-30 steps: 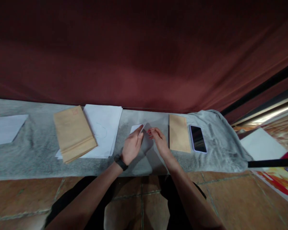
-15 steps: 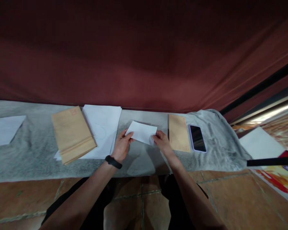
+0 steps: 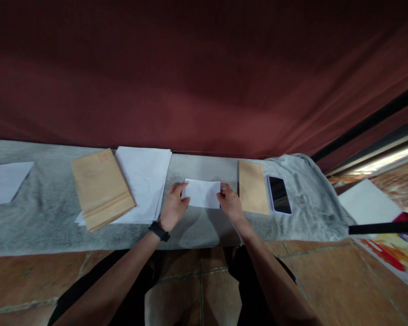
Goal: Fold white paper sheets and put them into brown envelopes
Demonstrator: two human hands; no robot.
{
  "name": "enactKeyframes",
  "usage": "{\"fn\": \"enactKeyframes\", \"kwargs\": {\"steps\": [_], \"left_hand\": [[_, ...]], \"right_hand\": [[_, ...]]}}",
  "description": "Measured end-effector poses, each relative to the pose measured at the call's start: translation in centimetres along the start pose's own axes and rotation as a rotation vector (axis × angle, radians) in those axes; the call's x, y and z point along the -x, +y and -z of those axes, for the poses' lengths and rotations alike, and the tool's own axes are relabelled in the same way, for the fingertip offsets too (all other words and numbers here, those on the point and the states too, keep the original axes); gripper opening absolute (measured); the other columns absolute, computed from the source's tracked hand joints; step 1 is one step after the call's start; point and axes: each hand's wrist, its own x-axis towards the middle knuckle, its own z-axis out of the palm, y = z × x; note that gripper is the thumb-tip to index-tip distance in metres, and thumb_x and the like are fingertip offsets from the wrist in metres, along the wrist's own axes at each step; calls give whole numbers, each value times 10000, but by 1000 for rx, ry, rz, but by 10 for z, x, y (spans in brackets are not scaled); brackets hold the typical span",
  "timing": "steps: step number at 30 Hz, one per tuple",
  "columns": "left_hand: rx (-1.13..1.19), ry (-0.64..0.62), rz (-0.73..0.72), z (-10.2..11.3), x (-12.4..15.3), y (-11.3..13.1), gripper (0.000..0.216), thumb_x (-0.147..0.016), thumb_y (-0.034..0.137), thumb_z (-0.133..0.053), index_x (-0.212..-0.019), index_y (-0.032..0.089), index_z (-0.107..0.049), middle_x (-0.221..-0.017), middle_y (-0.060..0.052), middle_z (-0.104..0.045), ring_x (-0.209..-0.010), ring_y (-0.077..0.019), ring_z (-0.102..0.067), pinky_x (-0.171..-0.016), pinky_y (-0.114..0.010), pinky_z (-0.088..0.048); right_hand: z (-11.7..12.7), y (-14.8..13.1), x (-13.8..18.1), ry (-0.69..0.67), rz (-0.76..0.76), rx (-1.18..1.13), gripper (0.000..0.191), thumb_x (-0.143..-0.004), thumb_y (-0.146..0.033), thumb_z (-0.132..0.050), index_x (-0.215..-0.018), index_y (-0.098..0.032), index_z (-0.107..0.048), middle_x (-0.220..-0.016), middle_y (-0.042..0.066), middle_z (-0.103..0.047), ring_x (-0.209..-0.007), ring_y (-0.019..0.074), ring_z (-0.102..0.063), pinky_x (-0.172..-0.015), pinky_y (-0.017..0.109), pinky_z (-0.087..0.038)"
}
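Observation:
A folded white sheet of paper point(image 3: 204, 194) lies level in front of me, just over the grey cloth. My left hand point(image 3: 174, 206) grips its left edge, with the thumb at the lower corner and the index finger near the upper one. At the opposite edge, my right hand point(image 3: 230, 201) pinches the paper between thumb and fingers. A brown envelope point(image 3: 253, 186) lies just right of my right hand. Left of my left hand, a stack of white sheets point(image 3: 144, 176) is partly covered by a pile of brown envelopes point(image 3: 102, 185).
A phone point(image 3: 279, 194) in a pale purple case lies beyond the single envelope. Another white sheet point(image 3: 7, 183) rests at the far left. The grey cloth point(image 3: 54, 235) covers the long surface, backed by a dark red drape point(image 3: 190, 113). Tiled floor point(image 3: 326, 276) shows below.
The folded paper has turned from a tilt to nearly straight and sits slightly lower. My left hand has shifted its fingers along the left edge; my right hand stays at the right edge.

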Motion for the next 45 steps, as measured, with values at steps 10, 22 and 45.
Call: {"fn": "enactKeyframes", "kwargs": {"steps": [10,22,45], "left_hand": [[-472,-51,-354,0,24,31,442,-993,283,-447,-1407,179,-562,-1556,-149,-458,-1476,-346,-361,-1198,-563,-318],[-500,-232,-574,-23,43,30,596,-1035,460,-409,-1552,166,-385,-1647,-111,-325,-1539,-253,-264,-1266,-485,-234],[-587,-167,-382,-18,20,15,638,-1029,403,-337,-1557,45,-343,-1639,-184,-310,-1538,-291,-258,-1257,-480,-225]], "right_hand": [[2,-5,2,-29,6,122,455,-977,-224,-481,-1430,-183,-478,-1081,98,-769,-951,251,-745,-791,312,-536],[-2,-8,5,145,142,94,415,-996,-207,-434,-1385,-123,-555,-1227,164,-693,-1158,270,-645,-997,397,-508],[-47,-11,35,133,433,258,583,-1085,-383,-290,-1557,-46,-350,-1628,181,-330,-1536,267,-267,-1244,487,-257]]}}
